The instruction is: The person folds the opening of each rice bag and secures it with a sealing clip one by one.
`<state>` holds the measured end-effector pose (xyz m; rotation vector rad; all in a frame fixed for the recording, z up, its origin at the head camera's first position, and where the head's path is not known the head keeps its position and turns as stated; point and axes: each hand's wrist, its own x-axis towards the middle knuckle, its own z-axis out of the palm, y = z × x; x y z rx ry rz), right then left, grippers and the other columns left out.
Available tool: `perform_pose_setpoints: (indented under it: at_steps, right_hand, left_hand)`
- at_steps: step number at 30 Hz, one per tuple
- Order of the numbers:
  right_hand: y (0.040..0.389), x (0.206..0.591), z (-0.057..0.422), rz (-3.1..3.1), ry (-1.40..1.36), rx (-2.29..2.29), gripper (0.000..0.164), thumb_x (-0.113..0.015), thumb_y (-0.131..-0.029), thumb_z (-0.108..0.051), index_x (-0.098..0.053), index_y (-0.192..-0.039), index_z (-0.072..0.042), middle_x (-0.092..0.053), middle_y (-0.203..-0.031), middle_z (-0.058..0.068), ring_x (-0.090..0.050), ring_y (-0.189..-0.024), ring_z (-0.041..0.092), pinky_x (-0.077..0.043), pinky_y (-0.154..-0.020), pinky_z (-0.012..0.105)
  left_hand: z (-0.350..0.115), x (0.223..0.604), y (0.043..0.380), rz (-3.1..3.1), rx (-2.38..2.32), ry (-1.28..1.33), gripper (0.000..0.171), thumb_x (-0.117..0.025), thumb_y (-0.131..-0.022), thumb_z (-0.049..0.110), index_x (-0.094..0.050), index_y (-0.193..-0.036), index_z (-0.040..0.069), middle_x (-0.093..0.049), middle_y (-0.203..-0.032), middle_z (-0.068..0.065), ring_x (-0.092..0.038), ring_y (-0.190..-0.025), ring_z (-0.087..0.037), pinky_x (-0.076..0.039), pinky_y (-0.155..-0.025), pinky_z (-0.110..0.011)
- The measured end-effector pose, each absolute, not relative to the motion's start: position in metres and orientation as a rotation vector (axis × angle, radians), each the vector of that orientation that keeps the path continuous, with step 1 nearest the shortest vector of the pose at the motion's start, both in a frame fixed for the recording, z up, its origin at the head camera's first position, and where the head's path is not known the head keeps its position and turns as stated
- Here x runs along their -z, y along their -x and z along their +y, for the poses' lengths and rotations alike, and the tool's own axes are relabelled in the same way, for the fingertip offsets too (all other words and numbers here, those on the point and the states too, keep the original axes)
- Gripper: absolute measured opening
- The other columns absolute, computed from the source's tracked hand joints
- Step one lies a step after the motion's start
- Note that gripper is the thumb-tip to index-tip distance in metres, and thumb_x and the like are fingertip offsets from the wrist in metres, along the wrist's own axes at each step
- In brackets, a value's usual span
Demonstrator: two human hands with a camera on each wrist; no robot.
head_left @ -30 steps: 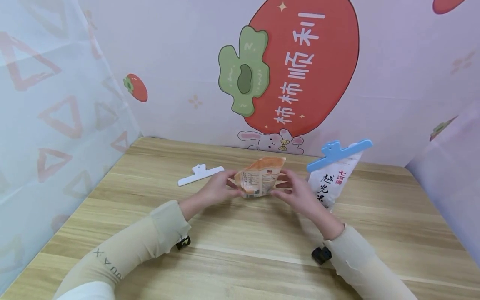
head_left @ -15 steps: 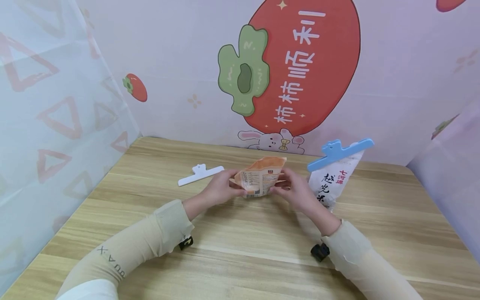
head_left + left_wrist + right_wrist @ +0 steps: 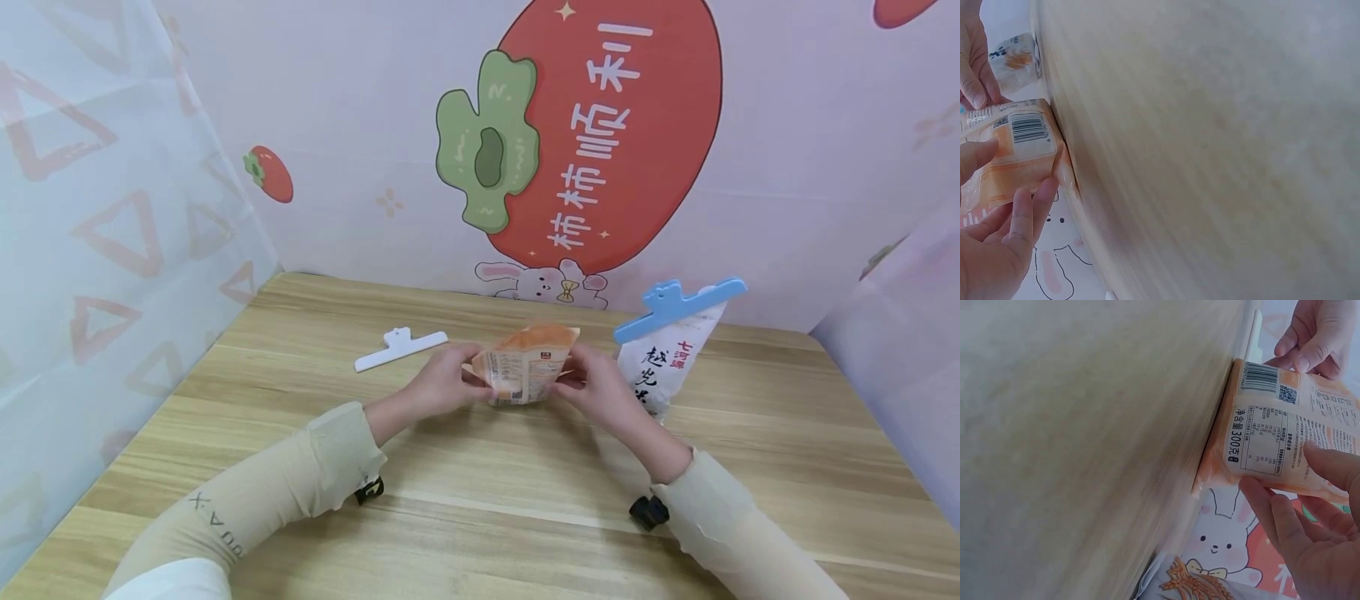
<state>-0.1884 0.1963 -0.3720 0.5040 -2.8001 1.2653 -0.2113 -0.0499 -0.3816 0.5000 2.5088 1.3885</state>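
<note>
While two hands (image 3: pixel 447 381) (image 3: pixel 602 390) hold one orange packet (image 3: pixel 528 371), two clips (image 3: pixel 401 350) (image 3: pixel 678 309) flank it.

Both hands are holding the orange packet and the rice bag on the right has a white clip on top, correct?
Wrong color: the head view shows a blue clip atop the rice bag. The left hand and right hand do hold the orange packet.

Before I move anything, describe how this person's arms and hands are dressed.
The left hand and right hand are bare, without gloves. The left sleeve is beige, with dark lettering along it and white fabric above. The right sleeve is beige too, no lettering in view. A small black device shows by the left sleeve's end, another by the right's.
</note>
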Motion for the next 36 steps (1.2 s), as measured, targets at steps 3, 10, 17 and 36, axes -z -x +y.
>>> perform_pose_setpoints:
  at_steps: [3, 10, 17, 36]
  right_hand:
    - [0.184, 0.372, 0.196, -2.813, -0.507, -1.258, 0.042, -0.074, -0.087, -0.004, -0.059, -0.127, -0.003, -0.069, -0.117, 0.019, -0.070, -0.101, 0.030, -0.060, -0.086, 0.040]
    - [0.175, 0.369, 0.196, -2.824, -0.503, -1.247, 0.039, -0.076, -0.086, -0.004, -0.061, -0.122, -0.003, -0.071, -0.112, 0.017, -0.070, -0.098, 0.026, -0.060, -0.084, 0.036]
    - [0.169, 0.370, 0.197, -2.822, -0.515, -1.248, 0.036, -0.077, -0.085, -0.005, -0.063, -0.118, -0.003, -0.073, -0.106, 0.015, -0.071, -0.095, 0.024, -0.060, -0.081, 0.033]
    - [0.136, 0.365, 0.199, -2.884, -0.524, -1.195, 0.037, -0.079, -0.083, -0.009, -0.064, -0.116, -0.002, -0.074, -0.101, 0.010, -0.070, -0.089, 0.016, -0.059, -0.075, 0.024]
  left_hand:
    - [-0.052, 0.382, 0.208, 2.496, -1.371, -0.509, 0.050, -0.081, -0.082, 0.007, -0.060, -0.127, 0.005, -0.065, -0.117, -0.010, -0.072, -0.098, -0.021, -0.060, -0.078, -0.028]
    - [-0.053, 0.382, 0.204, 2.495, -1.339, -0.539, 0.052, -0.081, -0.082, 0.008, -0.059, -0.129, 0.006, -0.065, -0.117, -0.008, -0.071, -0.099, -0.020, -0.059, -0.082, -0.028]
    - [-0.053, 0.379, 0.195, 2.488, -1.327, -0.552, 0.050, -0.081, -0.081, 0.009, -0.060, -0.126, 0.006, -0.066, -0.117, -0.009, -0.071, -0.098, -0.020, -0.059, -0.082, -0.028]
    - [-0.060, 0.376, 0.174, 2.382, -1.300, -0.612, 0.043, -0.081, -0.081, 0.007, -0.063, -0.120, 0.006, -0.067, -0.113, -0.007, -0.072, -0.092, -0.017, -0.059, -0.081, -0.027]
